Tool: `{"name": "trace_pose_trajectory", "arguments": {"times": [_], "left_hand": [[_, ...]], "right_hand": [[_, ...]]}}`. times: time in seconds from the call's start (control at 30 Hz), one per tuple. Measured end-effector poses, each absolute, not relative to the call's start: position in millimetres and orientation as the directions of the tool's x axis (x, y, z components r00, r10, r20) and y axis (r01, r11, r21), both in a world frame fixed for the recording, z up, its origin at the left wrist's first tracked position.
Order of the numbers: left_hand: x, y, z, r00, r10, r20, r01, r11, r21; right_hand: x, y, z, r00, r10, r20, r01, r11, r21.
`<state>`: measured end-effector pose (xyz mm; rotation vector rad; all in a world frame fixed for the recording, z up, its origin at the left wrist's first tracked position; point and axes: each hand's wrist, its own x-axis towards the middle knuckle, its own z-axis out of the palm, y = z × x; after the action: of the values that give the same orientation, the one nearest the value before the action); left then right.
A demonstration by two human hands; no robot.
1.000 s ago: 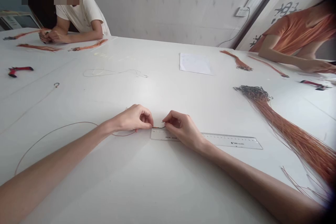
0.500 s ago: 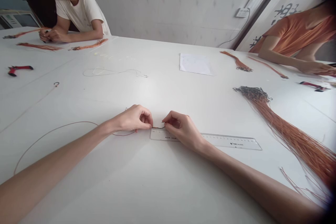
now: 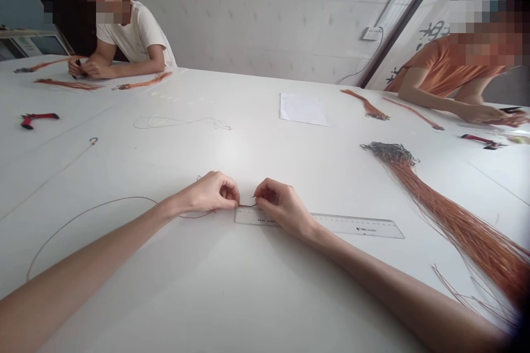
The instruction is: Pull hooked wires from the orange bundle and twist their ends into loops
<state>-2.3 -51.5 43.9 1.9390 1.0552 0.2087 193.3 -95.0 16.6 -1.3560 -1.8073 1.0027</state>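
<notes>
1. Left hand (image 3: pixel 211 193): fingers curled, thumb and forefinger closed in a tight pinch on a thin reddish wire (image 3: pixel 247 205).
2. Right hand (image 3: pixel 281 208): same tight pinch on the wire's dark end; a short span of wire shows between the hands.
3. Clear plastic ruler (image 3: pixel 351 225): under the right hand's heel, its left end just below the wire.
4. Long thin wire loop (image 3: pixel 89 219): curves across the white table (image 3: pixel 314 176) beside the left forearm.
5. Right of the right hand: large bundle of orange wires (image 3: pixel 467 226).
6. Farther out: red-handled pliers (image 3: pixel 482 140), white paper sheet (image 3: pixel 303 109).
7. Far corners: seated person in white T-shirt (image 3: pixel 136 38), person in orange top (image 3: pixel 439 74), both with hands at orange wires.
</notes>
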Motion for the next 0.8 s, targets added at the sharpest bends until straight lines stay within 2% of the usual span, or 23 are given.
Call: {"name": "trace_pose_trajectory", "arguments": {"times": [0.8], "left_hand": [[-2.2, -52.4, 43.9, 0.610, 0.751, -0.252, 0.588, -0.217, 0.779]], "right_hand": [[192.8, -94.1, 16.4, -0.250, 0.965, 0.079, 0.466, 0.191, -0.864]]}}
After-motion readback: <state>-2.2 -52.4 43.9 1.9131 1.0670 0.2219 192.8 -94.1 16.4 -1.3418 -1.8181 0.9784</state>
